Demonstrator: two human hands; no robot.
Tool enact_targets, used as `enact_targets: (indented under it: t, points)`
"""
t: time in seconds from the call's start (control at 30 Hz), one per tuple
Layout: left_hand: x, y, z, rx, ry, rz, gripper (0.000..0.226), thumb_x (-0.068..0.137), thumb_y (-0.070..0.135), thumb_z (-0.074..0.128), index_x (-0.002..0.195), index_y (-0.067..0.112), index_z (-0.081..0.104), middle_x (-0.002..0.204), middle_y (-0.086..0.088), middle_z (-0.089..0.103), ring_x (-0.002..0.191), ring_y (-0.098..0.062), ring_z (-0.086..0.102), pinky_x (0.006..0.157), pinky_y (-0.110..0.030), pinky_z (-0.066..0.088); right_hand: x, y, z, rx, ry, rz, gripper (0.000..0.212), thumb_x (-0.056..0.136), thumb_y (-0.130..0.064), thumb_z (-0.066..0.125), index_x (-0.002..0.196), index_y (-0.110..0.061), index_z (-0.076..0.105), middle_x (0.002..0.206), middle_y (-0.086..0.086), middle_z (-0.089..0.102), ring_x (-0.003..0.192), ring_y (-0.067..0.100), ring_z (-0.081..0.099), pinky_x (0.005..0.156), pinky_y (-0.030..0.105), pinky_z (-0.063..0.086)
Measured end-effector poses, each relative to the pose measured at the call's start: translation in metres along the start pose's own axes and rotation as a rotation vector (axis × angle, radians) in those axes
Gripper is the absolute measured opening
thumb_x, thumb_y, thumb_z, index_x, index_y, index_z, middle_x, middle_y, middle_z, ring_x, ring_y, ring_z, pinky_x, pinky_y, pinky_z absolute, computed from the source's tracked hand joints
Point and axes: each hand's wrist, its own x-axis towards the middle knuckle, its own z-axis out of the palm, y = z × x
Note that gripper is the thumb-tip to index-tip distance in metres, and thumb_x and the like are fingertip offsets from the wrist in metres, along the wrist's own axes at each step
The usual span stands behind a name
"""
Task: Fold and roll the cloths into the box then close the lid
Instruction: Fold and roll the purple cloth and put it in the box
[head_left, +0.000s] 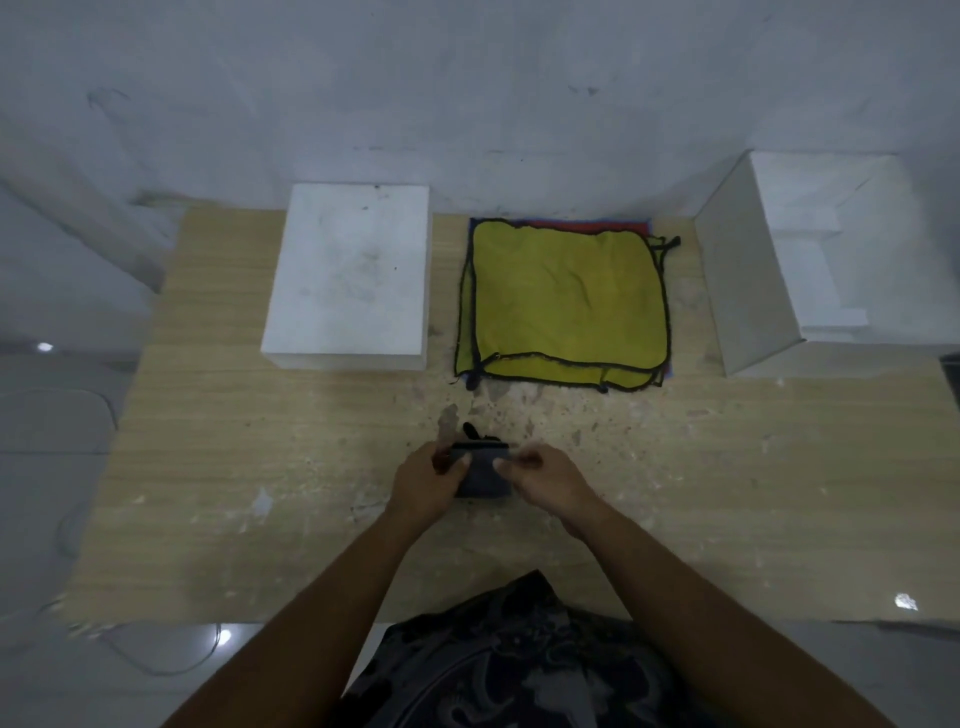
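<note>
A small dark grey cloth (483, 475), folded or rolled into a compact bundle, lies on the table's middle front. My left hand (428, 480) grips its left side and my right hand (545, 475) pinches its right side. Behind it a stack of cloths lies flat, a yellow cloth (566, 301) with black trim on top, red and blue edges showing beneath. A white box (345, 275) with its lid shut stands to the left of the stack. Another white box (748, 270) stands at the right, and I cannot tell whether it is open.
The wooden table (234, 467) is worn and speckled, its front edge close to my body. A grey wall rises directly behind the boxes. Cables lie on the tiled floor at the left.
</note>
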Motion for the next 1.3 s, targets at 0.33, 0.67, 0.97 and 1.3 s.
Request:
enact_targets:
  t: [0.33,0.67,0.97,1.3]
  points:
    - [-0.011,0.011,-0.002,-0.638,-0.226,0.005,0.029,0.090,0.026,0.063,0.117,0.023,0.054,0.130,-0.007,0.055,0.116,-0.024,0.058,0.095,-0.041,0.052,-0.017,-0.011,-0.015,0.343,-0.104,-0.086,0.033,0.079,-0.013,0.075,0.105,-0.015,0.055,0.110,0.007,0.063,0.101,0.021,0.063,0.088,0.036,0.055]
    - [-0.028,0.135,0.030,-0.226,-0.370,0.466,0.048,0.077,0.046,0.072,0.121,0.031,0.062,0.118,0.013,0.067,0.109,-0.002,0.063,0.092,-0.026,0.053,-0.051,0.002,-0.148,0.488,-0.060,-0.350,0.044,0.081,-0.004,0.071,0.121,-0.017,0.060,0.114,0.012,0.067,0.104,0.027,0.065,0.085,0.039,0.056]
    - [-0.028,0.222,0.108,-0.624,-0.244,0.307,0.031,0.086,0.029,0.067,0.111,0.011,0.067,0.110,-0.009,0.072,0.099,-0.023,0.071,0.086,-0.040,0.058,-0.052,0.013,-0.236,0.734,0.007,-0.387,0.059,0.075,-0.026,0.079,0.127,-0.018,0.052,0.123,0.010,0.064,0.110,0.026,0.065,0.088,0.042,0.056]
    - [0.015,0.339,0.198,-0.678,-0.150,0.306,0.033,0.086,0.037,0.065,0.109,0.012,0.068,0.106,-0.007,0.074,0.098,-0.024,0.071,0.082,-0.040,0.058,-0.005,0.013,-0.373,0.664,0.174,-0.409,0.045,0.084,-0.017,0.070,0.123,-0.011,0.048,0.110,0.012,0.070,0.094,0.019,0.071,0.077,0.032,0.060]
